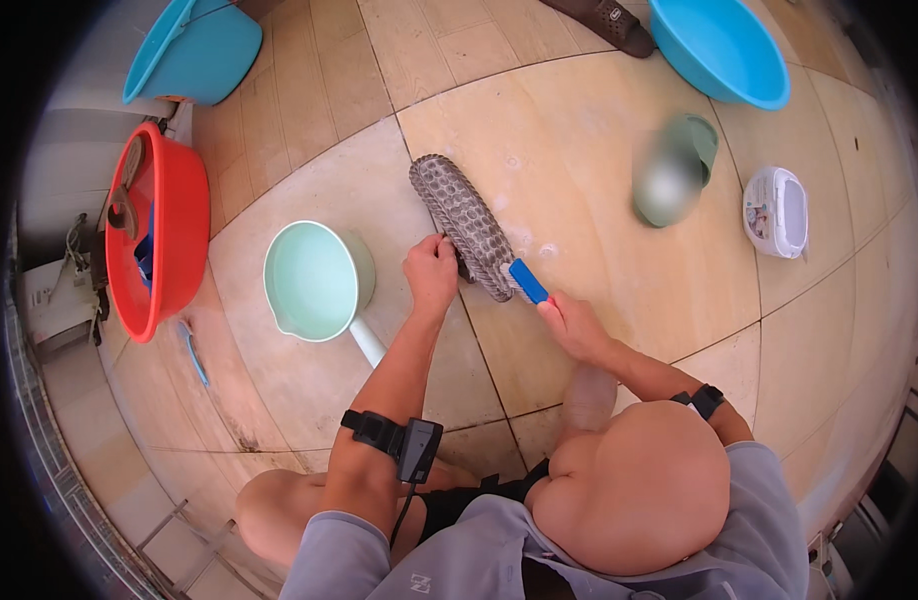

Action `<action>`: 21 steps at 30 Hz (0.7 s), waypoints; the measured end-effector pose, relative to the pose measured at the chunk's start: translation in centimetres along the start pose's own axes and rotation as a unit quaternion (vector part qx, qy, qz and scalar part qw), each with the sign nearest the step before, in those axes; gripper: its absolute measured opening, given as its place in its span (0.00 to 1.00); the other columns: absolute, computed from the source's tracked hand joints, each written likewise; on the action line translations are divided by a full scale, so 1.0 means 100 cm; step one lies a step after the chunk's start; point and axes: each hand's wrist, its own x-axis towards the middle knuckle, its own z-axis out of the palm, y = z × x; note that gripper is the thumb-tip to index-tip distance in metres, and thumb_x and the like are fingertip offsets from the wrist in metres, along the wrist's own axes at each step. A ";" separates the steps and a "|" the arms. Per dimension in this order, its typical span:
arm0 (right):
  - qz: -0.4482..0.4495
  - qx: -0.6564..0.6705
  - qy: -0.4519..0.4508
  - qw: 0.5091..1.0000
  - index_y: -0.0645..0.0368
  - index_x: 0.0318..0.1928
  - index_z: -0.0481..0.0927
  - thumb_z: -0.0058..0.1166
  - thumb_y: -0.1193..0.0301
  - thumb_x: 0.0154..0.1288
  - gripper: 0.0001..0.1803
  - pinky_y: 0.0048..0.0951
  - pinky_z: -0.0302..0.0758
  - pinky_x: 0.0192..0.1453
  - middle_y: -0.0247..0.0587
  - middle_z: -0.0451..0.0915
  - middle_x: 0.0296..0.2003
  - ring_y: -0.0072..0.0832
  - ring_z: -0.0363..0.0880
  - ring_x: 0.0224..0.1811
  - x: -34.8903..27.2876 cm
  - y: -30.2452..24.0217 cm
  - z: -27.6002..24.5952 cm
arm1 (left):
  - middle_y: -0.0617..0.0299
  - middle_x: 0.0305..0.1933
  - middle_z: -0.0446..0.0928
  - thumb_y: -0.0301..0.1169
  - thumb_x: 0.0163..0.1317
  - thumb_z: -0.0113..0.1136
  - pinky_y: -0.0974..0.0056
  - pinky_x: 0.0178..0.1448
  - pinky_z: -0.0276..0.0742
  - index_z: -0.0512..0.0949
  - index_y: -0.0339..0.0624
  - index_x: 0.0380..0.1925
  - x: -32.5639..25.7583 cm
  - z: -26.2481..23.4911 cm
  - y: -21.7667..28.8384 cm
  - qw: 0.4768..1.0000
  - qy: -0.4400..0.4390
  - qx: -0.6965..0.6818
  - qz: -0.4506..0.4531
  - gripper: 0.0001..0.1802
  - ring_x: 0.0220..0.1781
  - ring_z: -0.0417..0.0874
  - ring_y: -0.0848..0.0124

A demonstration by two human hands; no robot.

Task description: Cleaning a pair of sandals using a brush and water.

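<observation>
A grey-brown slipper (464, 215) is tipped up over the tiles, its patterned sole facing me. My left hand (432, 275) is closed on its left edge; the fingertips are partly hidden behind the slipper. In my right hand (577, 328) is a blue-handled brush (528, 282), gripped by the handle. Its bristle end touches the near end of the sole, where a little whitish foam shows. To the left of my left hand stands a pale green long-handled dipper (363, 268) with what looks like water in it.
A red tub (187, 230) holding slippers and a blue item stands left, with a blue strip-like tool (193, 355) near it. Blue-green bucket (204, 60) is far left. Blue basin (724, 60), brown shoe (619, 25), green shoe (707, 150) and white container (776, 212) lie right.
</observation>
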 end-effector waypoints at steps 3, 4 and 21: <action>-0.011 0.022 0.004 1.000 0.63 0.38 0.74 0.46 0.58 0.75 0.19 0.49 0.71 0.33 0.57 0.78 0.25 0.55 0.78 0.28 0.002 -0.006 0.010 | 0.44 0.23 0.78 0.32 0.62 0.55 0.54 0.36 0.74 0.83 0.34 0.33 0.000 -0.003 -0.005 1.000 0.011 -0.024 -0.011 0.12 0.25 0.80 0.56; -0.048 0.022 0.010 0.999 0.63 0.38 0.74 0.46 0.58 0.75 0.19 0.48 0.71 0.33 0.56 0.77 0.24 0.54 0.78 0.27 0.009 -0.009 0.011 | 0.44 0.23 0.78 0.32 0.62 0.56 0.55 0.37 0.74 0.83 0.34 0.33 0.007 -0.004 -0.003 0.998 0.014 -0.051 -0.035 0.12 0.25 0.80 0.57; 0.017 0.005 0.194 0.981 0.66 0.34 0.77 0.47 0.56 0.73 0.23 0.42 0.71 0.32 0.54 0.77 0.22 0.45 0.77 0.25 0.076 -0.030 -0.079 | 0.56 0.43 0.80 0.33 0.75 0.48 0.65 0.41 0.85 0.68 0.34 0.47 -0.016 -0.001 0.067 0.886 -0.021 -0.464 -0.014 0.12 0.38 0.88 0.65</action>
